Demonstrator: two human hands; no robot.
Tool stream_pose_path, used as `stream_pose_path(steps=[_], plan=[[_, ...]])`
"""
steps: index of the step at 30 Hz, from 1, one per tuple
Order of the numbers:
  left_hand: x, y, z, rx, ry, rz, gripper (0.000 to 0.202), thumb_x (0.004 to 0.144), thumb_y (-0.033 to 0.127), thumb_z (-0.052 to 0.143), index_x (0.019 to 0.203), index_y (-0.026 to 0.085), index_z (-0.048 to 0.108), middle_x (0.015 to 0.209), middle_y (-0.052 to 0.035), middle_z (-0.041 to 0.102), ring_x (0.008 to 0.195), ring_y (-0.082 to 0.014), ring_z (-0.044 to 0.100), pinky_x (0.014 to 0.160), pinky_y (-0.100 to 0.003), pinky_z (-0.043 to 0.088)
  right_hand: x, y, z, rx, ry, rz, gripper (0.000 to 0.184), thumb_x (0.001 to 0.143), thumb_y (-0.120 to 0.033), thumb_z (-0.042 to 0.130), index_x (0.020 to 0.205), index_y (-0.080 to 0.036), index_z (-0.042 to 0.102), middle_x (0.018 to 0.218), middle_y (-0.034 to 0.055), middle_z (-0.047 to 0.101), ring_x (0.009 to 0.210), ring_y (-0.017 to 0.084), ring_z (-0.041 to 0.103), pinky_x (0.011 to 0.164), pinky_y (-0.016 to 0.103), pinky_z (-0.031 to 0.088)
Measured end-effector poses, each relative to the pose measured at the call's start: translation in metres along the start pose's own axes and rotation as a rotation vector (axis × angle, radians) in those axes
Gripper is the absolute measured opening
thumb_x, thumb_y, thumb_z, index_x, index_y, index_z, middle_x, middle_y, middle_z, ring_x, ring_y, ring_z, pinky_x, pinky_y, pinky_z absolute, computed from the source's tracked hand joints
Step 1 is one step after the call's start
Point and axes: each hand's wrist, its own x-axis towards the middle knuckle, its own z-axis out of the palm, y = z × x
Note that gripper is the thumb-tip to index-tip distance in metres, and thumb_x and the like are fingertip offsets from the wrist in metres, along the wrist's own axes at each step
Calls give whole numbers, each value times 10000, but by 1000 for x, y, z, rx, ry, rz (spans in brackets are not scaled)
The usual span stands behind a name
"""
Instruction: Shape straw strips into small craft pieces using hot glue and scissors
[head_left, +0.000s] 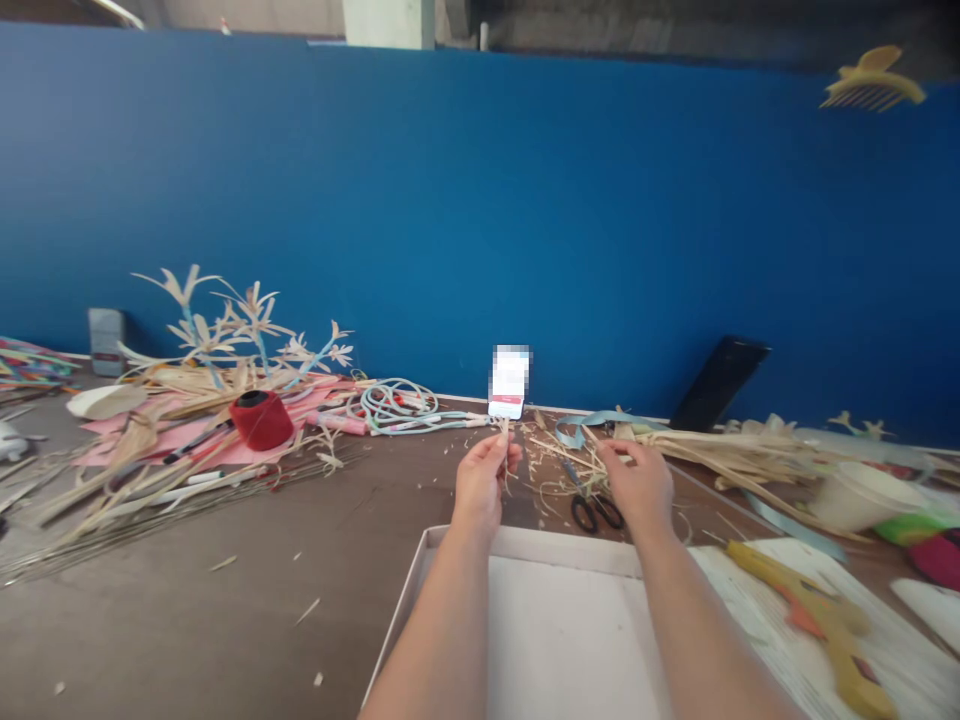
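My left hand (484, 478) is pinched shut on a thin pale straw strip (505, 432) that sticks up from the fingertips. My right hand (637, 480) hovers over a heap of straw scraps (559, 462), fingers curled toward the loose strands; whether it holds one I cannot make out. Black-handled scissors (592, 505) lie on the brown table just left of the right hand. Both forearms reach over a shallow white tray (465, 560) at the near edge.
Straw flowers (240, 325), a red thread spool (260, 419) and coiled cords (394, 405) sit at the left. A yellow glue gun (821, 615), a white bowl (862, 495) and long straw bundles (735, 455) lie at the right. A blue wall (480, 220) backs the table; a phone (510, 382) and a black slab (718, 382) lean on it.
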Motion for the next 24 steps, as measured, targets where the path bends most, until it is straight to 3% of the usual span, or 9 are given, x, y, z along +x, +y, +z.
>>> stream_pose_path(steps=[4,7,10,15,20,24], plan=[[-1,0,0,5,-5,2,320,618,330,755,859,136,675,709,-22,661,652,-78,590,605,-179,424,-1,-1,2,480,-64,221,383,618,-470,665,828,-153,709,699,35,658,649,177,545,589,267,401],[-2,1,1,8,1,-2,324,615,330,758,858,133,674,710,-26,663,655,-82,593,604,-181,427,-5,-1,7,766,-166,358,370,579,-411,720,840,-151,687,720,13,662,575,120,505,466,211,351],[-3,1,2,9,2,3,320,608,323,763,849,132,675,699,-26,662,640,-82,590,599,-183,427,-9,0,10,970,-243,406,375,558,-350,757,874,-165,674,765,6,669,552,93,499,416,182,347],[-4,1,2,23,-8,16,309,618,318,756,849,129,679,696,-29,660,638,-84,588,599,-186,427,-11,3,10,1013,-262,401,467,549,-306,773,987,-180,673,754,-3,667,562,97,544,428,177,419],[-5,1,2,37,-10,25,329,601,325,765,846,125,677,688,-29,656,635,-85,583,597,-188,426,-12,1,4,980,-232,461,398,556,-303,765,921,-169,680,735,19,683,662,148,620,487,194,481],[-6,2,3,50,-19,32,330,596,317,766,842,116,674,684,-33,653,627,-86,579,588,-188,422,-14,-1,-1,866,-195,514,419,562,-362,760,922,-160,685,788,40,696,642,157,628,407,181,428]])
